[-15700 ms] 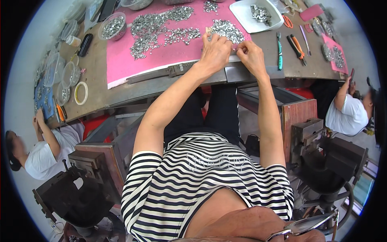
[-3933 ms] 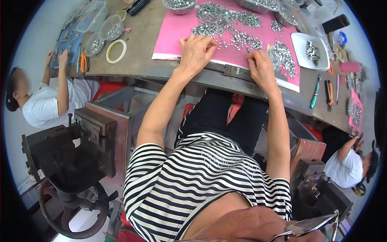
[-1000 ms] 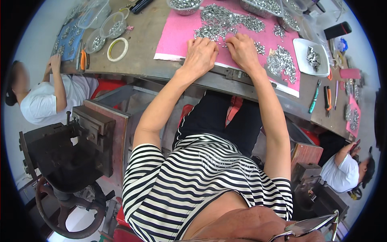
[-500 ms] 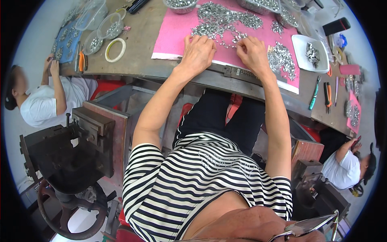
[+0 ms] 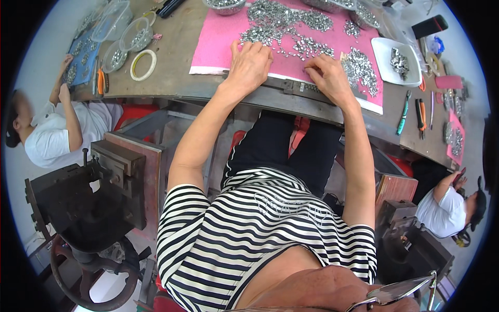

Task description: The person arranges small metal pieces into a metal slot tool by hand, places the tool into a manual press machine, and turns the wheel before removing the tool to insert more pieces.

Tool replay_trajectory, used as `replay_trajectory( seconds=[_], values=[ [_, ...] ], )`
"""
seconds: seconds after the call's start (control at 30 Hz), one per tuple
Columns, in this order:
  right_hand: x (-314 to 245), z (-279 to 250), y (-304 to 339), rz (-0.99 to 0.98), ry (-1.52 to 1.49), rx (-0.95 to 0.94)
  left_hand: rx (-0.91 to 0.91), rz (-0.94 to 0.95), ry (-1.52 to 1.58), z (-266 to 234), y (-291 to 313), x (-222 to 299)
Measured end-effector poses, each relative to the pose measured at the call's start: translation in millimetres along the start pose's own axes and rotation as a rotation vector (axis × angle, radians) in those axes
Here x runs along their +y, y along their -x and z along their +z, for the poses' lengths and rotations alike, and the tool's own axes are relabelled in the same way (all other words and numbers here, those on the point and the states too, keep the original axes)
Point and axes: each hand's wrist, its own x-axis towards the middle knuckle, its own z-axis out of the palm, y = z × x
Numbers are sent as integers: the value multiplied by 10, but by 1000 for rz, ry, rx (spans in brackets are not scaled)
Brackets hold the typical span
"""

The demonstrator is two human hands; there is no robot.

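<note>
My left hand rests over the pink mat with its fingers bent downward. Its fingertips are turned away, so anything in them is hidden. Just beyond it lies a pile of small shiny metal pieces, with looser metal pieces trailing to the right. My right hand is pinched near the metal strip along the table's front edge. What it pinches is too small to make out. A separate heap of longer metal pieces lies right of this hand.
A white tray with metal pieces stands right, near a teal-handled tool and orange-handled pliers. Left are a tape roll and clear tubs. Machines flank my seat. People work at both sides.
My right hand has shifted slightly right and down, toward the table's edge. The left hand stays over the mat. The whole view has shifted a little. The person at left has raised a hand.
</note>
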Motion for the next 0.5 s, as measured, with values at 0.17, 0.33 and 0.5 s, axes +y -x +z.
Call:
replay_trajectory(
  seconds=[0.17,0.33,0.5],
  values=[
    [-37,92,4,-92,128,40,44,5,59,7,-20,162],
    [39,-5,58,-31,-50,135,109,145,381,112,-29,549],
    [-12,-135,479,48,-192,195,123,253,432,235,-16,761]
  ],
)
